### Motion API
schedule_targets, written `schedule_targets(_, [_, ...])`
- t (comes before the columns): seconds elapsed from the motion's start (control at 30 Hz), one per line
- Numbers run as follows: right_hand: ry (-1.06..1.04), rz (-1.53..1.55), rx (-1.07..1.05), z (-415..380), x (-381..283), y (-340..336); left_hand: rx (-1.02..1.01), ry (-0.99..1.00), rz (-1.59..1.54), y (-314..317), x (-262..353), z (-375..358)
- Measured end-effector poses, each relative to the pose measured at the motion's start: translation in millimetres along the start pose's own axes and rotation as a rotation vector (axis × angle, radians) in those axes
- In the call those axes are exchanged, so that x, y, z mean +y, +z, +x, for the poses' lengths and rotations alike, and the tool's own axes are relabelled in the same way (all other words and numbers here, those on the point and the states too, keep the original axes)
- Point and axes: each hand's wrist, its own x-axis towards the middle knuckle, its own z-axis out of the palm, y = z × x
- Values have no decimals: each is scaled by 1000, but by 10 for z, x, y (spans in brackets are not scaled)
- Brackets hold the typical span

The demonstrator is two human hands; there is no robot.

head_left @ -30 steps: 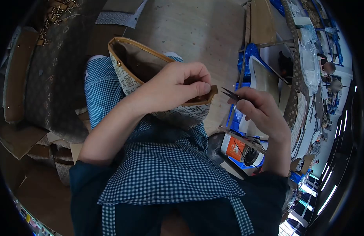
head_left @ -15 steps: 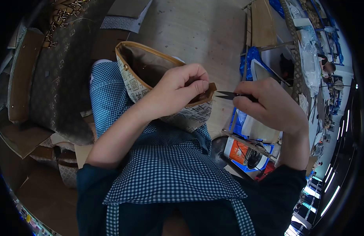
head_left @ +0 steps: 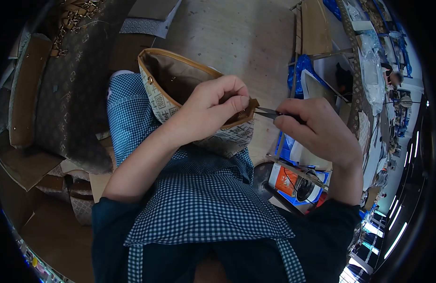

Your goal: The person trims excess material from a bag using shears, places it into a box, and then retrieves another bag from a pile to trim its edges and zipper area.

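A patterned cream bag (head_left: 164, 104) with a tan leather rim lies open on my lap, over the blue checked apron (head_left: 199, 207). My left hand (head_left: 218, 104) is at the bag's right end, thumb and fingers pinched at the rim; whatever is between the fingertips is too small to make out. My right hand (head_left: 314, 125) is closed on small scissors (head_left: 266, 112), whose dark pointed blades reach left to the tan tab at the bag's corner. The fingers hide the scissors' handle.
Brown patterned material (head_left: 76, 94) with metal clasps (head_left: 72, 23) on top lies at the left. A metal-framed rack (head_left: 332, 54) with blue plastic (head_left: 303, 70) stands at the right, an orange and white box (head_left: 285, 180) below. Another person (head_left: 394, 78) is far right.
My right hand has moved slightly left with the scissors, bringing the blade tips up to the bag's corner. My left hand and the bag have barely shifted.
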Motion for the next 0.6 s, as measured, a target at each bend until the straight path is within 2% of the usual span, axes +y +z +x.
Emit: schedule_targets(0.6, [37,147,117,-67,116,188,8,-18,-30,6,3,-6])
